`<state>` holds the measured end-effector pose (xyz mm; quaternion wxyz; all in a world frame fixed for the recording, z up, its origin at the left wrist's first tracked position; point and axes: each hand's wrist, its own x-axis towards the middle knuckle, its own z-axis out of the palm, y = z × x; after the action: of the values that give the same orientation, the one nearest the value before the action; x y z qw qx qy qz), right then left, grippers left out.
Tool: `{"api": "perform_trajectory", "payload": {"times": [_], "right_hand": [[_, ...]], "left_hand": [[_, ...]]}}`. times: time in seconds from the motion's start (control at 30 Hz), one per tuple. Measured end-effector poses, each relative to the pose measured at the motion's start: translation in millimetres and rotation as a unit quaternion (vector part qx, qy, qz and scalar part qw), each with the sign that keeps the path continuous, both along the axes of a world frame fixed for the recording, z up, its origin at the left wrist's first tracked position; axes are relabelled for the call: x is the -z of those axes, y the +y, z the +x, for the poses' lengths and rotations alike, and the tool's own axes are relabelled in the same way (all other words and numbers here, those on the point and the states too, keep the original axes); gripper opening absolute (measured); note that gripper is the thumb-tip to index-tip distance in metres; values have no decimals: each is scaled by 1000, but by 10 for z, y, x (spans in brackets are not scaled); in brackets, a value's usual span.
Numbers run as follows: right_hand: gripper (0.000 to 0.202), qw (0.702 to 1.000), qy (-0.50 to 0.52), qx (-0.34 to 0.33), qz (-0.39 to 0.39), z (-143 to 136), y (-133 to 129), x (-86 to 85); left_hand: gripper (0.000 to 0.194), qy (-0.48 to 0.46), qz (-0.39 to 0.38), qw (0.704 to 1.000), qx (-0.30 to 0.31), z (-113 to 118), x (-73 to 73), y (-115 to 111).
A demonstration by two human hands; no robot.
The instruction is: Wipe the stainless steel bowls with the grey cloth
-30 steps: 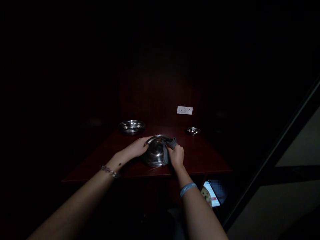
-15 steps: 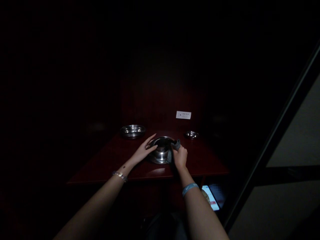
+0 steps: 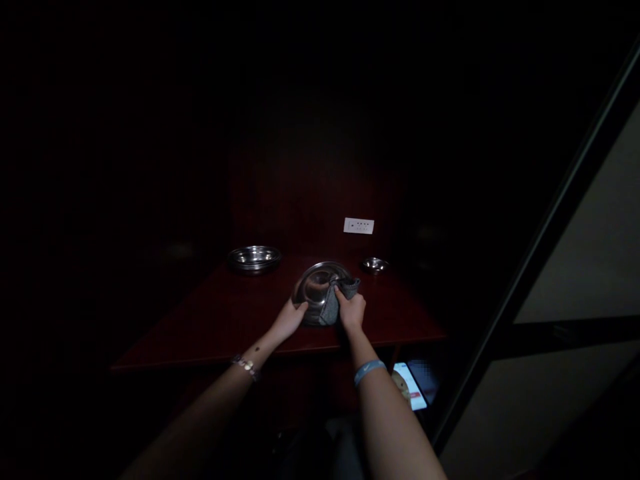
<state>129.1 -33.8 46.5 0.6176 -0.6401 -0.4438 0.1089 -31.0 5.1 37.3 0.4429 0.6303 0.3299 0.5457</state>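
Gripping a shiny metal bowl (image 3: pixel 313 288) by its near left edge with the left hand (image 3: pixel 290 320), with the thumb on the visible face. Clutching a bunched grey cloth (image 3: pixel 329 310) in the right hand (image 3: pixel 353 310), thumb against the fabric, with part draped over the bowl's right side. Holding the bowl tilted between both hands, above the near middle of a dark red counter (image 3: pixel 200 320); cannot tell whether touching the surface. Facing stacked metal dishes (image 3: pixel 254 260) at far left and a small dish (image 3: pixel 375 266) at far right, near a white socket panel (image 3: pixel 359 226) on the far wall. Wearing a bracelet (image 3: pixel 247 365) on the left wrist, a blue band (image 3: pixel 369 372) on the right.
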Motion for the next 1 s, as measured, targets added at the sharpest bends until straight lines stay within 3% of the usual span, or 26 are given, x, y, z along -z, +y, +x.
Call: {"api": "perform_trajectory", "payload": {"times": [0.2,0.3,0.4,0.53,0.67,0.73,0.87,1.0], "right_hand": [[30,999,-29,-18,35,16,-8,2],[32,999,-22,-1,36,-9,-11,-44],[33,999,-4,27,25,-20,-3,-68],[34,999,17,50,-9,-14,15,-38],[32,1000,-6,8,-15,-24,5,-37],[33,1000,-14,14,-17,-40,-14,-69],[32,999,-13,13,-30,-108,-24,-97],[36,989,117,-25,-86,-305,37,31]], "left_hand": [[58,92,71,990,86,-218,-289,52],[61,78,66,993,66,-172,-345,-11],[68,-7,13,1000,18,-48,-258,-134],[62,-97,-105,989,28,158,6,-211],[50,-95,-106,990,-13,312,208,-120],[43,-108,-148,983,-24,341,248,-77],[35,-183,-192,964,22,331,245,-79],[40,-201,-205,956,59,313,204,-109]]}}
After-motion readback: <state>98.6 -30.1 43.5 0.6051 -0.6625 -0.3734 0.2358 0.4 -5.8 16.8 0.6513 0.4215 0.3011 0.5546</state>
